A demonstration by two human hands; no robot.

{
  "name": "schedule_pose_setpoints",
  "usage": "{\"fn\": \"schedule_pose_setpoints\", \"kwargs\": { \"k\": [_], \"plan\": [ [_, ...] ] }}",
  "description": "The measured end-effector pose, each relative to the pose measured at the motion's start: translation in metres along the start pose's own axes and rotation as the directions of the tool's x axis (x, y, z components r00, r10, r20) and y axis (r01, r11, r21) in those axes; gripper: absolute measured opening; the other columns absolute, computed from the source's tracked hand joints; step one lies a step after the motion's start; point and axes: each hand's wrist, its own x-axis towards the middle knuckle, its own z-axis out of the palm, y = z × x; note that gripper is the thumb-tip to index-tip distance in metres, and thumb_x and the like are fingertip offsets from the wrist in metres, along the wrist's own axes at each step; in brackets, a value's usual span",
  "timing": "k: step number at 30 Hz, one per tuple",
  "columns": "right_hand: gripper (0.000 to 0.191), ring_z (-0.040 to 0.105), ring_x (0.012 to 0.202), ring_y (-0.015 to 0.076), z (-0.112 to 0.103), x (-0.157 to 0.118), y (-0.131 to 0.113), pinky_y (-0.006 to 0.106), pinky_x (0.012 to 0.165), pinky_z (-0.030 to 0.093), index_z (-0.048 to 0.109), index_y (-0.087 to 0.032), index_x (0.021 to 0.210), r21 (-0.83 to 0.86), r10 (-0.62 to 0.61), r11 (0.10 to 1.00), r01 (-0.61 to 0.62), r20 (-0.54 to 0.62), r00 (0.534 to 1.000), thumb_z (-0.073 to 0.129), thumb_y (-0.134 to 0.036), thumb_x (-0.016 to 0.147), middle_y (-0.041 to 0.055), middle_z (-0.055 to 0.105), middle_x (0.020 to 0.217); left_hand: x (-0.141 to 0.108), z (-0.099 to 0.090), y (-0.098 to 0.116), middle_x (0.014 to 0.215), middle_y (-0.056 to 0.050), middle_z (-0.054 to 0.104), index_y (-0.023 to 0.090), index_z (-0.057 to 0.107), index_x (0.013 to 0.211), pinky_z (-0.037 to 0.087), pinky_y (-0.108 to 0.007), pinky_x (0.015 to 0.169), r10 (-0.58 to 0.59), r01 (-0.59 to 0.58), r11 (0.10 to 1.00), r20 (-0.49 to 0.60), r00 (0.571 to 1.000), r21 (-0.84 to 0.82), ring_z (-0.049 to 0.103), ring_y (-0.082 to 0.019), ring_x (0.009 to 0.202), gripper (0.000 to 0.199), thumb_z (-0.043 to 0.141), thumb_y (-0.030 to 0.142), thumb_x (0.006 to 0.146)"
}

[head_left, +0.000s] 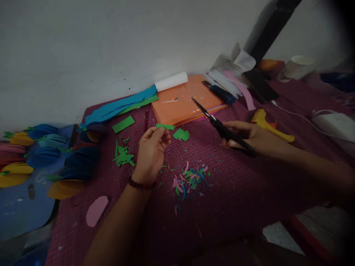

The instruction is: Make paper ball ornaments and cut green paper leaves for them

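Pinched between the thumb and fingers of my left hand [152, 149] is a small green strip [166, 126], held above the table. My right hand [241, 135] grips black-handled scissors [219, 127], their blades pointing up and left, apart from the strip. Several green cut pieces [181, 134] lie just right of my left hand, and a heap of thin green slivers [123, 155] is to its left. Pink, blue and green trimmings [191, 179] are scattered on the cloth between my forearms. A larger green rectangle [123, 124] rests farther back.
Behind are orange sheets [177, 111], blue strips [122, 101], a white roll [172, 81] and a utility knife [220, 93]. A yellow tool [271, 127], possibly a glue gun, lies beside my right hand. Colourful layered shapes [44, 157] stand at left; a pink piece [97, 211] lies near the front.
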Motion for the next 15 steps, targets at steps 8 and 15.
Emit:
{"fn": "schedule_pose_setpoints", "kwargs": {
  "k": [8,15],
  "plan": [
    [0.081,0.059,0.090,0.0171,0.032,0.008,-0.017,0.030,0.080,0.048,0.037,-0.016,0.145,0.262,-0.216,0.959,0.107,0.430,0.876,0.057,-0.064,0.082,0.0096,0.063,0.101,-0.004,0.004,0.014,0.066,0.002,0.065,0.019,0.052,0.070,0.054,-0.025,0.064,0.068,-0.068,0.998,0.009,0.998,0.012,0.065,-0.012,0.065,0.021,0.073,0.021,0.071],
    [0.080,0.052,0.075,0.0126,0.046,0.013,-0.013,0.025,0.067,0.045,0.043,-0.013,0.141,0.353,-0.262,0.931,0.092,0.471,0.842,0.057,-0.063,0.082,0.0045,0.056,0.087,-0.007,0.008,0.015,0.063,0.002,0.064,0.017,0.053,0.068,0.053,-0.022,0.060,0.044,-0.045,0.996,0.014,0.999,0.072,0.063,-0.009,0.059,0.021,0.073,0.022,0.072]
  ]
}}
